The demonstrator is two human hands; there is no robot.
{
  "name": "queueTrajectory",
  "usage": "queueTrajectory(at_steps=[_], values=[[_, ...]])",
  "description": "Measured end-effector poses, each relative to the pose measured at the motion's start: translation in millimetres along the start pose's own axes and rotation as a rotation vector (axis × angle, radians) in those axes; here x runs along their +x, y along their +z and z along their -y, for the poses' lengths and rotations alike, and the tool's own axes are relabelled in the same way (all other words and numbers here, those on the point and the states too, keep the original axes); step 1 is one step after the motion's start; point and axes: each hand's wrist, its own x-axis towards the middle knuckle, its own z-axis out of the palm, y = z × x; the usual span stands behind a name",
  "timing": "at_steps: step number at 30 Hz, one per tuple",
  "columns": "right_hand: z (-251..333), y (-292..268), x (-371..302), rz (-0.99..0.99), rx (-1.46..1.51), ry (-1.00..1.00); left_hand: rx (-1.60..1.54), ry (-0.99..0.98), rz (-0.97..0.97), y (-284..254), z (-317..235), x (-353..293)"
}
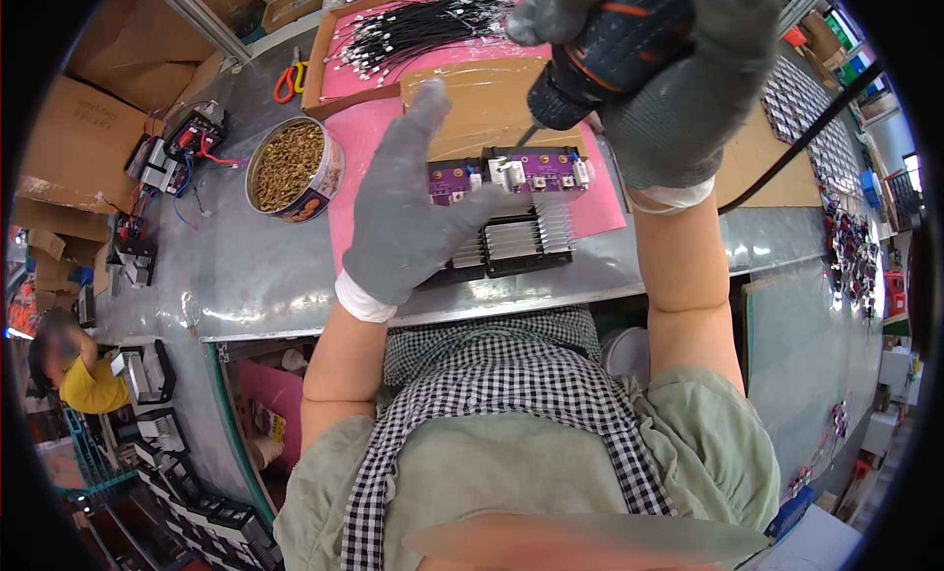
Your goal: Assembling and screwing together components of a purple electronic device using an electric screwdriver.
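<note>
My right hand, in a grey glove, is wrapped round a dark power drill with orange trim. Its bit points down at a purple circuit board, close to the board's far edge; whether it touches cannot be made out. Finned metal heatsinks on black bases lie on the near side of the board. My gloved left hand is over the left end of the board and heatsinks, thumb stretched across and a finger extended away from me. Its other fingers are partly hidden.
Under the work lies a pink foam sheet on a metal table. A tin of brass-coloured screws, scissors and a box of black cables stand around it. At right, a black cord crosses cardboard. Someone in yellow is far left.
</note>
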Motion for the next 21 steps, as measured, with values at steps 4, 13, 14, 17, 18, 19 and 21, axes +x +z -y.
queueTrajectory(at_steps=[4,13,14,17,18,19,21], values=[[-27,-41,0,0.008,0.051,0.136,0.610,0.162,0.212,16,-6,21],[-45,-55,-8,-0.014,0.276,0.288,0.689,0.091,0.324,29,14,25],[-47,-59,-7,-0.013,0.273,0.297,0.677,0.102,0.316,29,15,25],[-67,-66,10,0.201,0.198,0.250,0.684,0.112,0.289,31,17,24],[-87,-62,31,0.399,0.362,-0.013,0.705,0.120,0.271,32,16,24],[-108,-57,51,0.595,0.523,-0.282,0.701,0.114,0.271,33,15,24],[-121,-50,55,0.785,0.682,-0.550,0.699,0.095,0.272,31,14,23]])
